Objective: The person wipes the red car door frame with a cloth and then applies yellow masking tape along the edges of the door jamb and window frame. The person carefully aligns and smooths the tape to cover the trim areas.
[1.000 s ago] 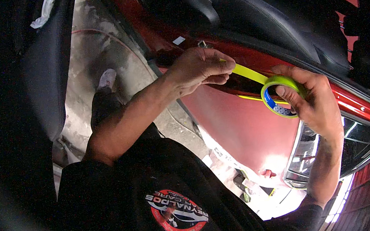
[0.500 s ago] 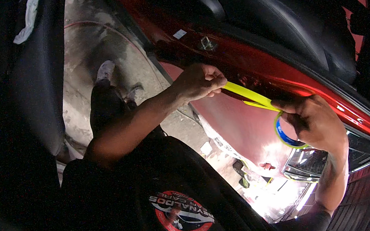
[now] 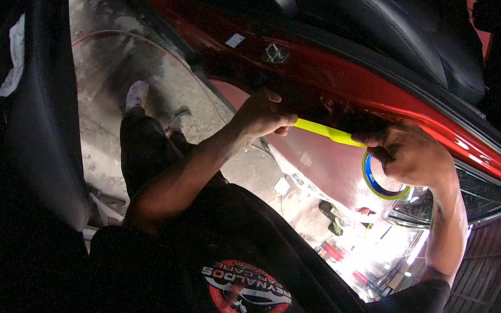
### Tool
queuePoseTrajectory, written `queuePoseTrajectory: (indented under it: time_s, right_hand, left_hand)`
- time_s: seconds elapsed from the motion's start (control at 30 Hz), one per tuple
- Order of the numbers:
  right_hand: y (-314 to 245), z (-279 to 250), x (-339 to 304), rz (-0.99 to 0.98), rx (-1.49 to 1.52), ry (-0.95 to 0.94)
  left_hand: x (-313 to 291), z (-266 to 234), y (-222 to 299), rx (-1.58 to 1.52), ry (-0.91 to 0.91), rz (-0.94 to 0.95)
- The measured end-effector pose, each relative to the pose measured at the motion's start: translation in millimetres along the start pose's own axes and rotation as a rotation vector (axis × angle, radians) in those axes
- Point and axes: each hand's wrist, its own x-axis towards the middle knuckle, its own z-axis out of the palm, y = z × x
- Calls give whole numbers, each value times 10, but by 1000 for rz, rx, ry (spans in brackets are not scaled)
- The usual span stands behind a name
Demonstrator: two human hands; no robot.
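Note:
A yellow-green strip of masking tape (image 3: 328, 132) is stretched between my two hands, along the red car body. My left hand (image 3: 261, 116) pinches the strip's far-left end between thumb and fingers. My right hand (image 3: 415, 154) is closed around the roll of masking tape (image 3: 371, 182), with its thumb at the strip's right end. The roll has a blue core and a yellow-green edge, and hangs below the palm. The red door-frame edge (image 3: 344, 87) runs just beyond both hands; whether the strip touches it I cannot tell.
A black car seat (image 3: 373, 21) fills the opening beyond the sill. A metal door striker (image 3: 275, 54) and a white label (image 3: 235, 40) sit on the red frame. On the left hangs a dark door panel (image 3: 43, 135). A red hose (image 3: 115, 32) crosses the concrete floor (image 3: 104, 107). Bright light glares below.
Both hands have shifted slightly left with the tape, and the view has moved a little. The loose flap of tape seen under the strip near my right hand no longer shows.

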Motion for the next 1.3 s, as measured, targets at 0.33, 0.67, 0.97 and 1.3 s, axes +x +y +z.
queuePoseTrajectory:
  time_s: [0.33,0.67,0.97,1.3]
  right_hand:
    - [2,-83,42,24,-83,-130]
    - [64,-53,83,17,-77,-154]
    - [235,82,71,-13,-88,-115]
    - [209,-50,139,-10,-159,-151]
  left_hand:
    - [-96,-3,321,165,30,14]
    - [7,55,125,84,27,23]
    - [76,-80,235,145,-125,-73]
    - [-135,57,353,683,35,906]
